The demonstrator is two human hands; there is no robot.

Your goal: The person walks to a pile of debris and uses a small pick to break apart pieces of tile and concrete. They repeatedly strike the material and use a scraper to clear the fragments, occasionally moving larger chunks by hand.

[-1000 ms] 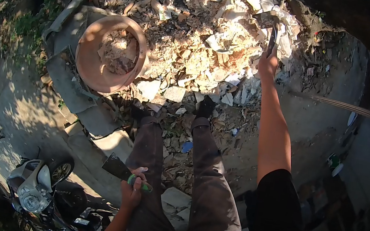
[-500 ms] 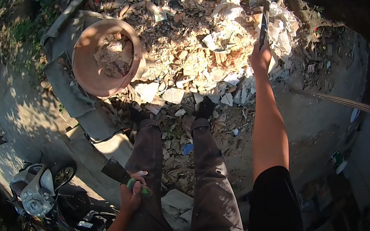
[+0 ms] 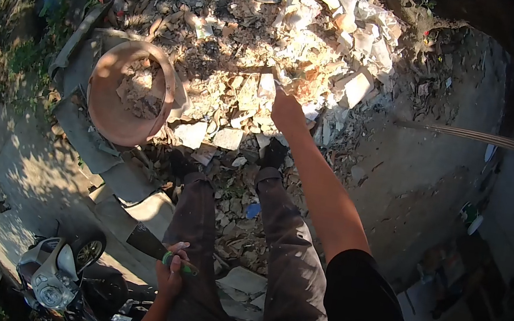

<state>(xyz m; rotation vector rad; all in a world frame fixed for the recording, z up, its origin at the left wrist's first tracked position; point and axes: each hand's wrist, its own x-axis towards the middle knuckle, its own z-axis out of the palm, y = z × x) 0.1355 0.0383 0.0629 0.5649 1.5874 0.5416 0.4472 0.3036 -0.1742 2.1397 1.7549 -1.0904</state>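
My left hand (image 3: pixel 170 269) is closed round the green handle of a scraper (image 3: pixel 148 242), near my left thigh. The scraper's wide dark blade points to the upper left. My right hand (image 3: pixel 289 112) is stretched forward over the sunlit rubble heap (image 3: pixel 233 99), closed on a hand tool. Its dark blade (image 3: pixel 256 71) lies low against the debris, pointing left; bright glare blurs its handle. Left of the heap stands a round pinkish tub (image 3: pixel 106 86) with some crumbled debris inside.
Crumpled whitish plastic (image 3: pixel 373 41) lies at the heap's far right. Broken grey sheets (image 3: pixel 82 136) border the tub. A motorbike (image 3: pixel 54 273) stands at the lower left. A long thin pole (image 3: pixel 476 136) juts in from the right. My feet are at the heap's near edge.
My right hand has moved left and nearer with its tool, from the plastic down to the middle of the heap. My left hand still holds the scraper. The view has shifted slightly.
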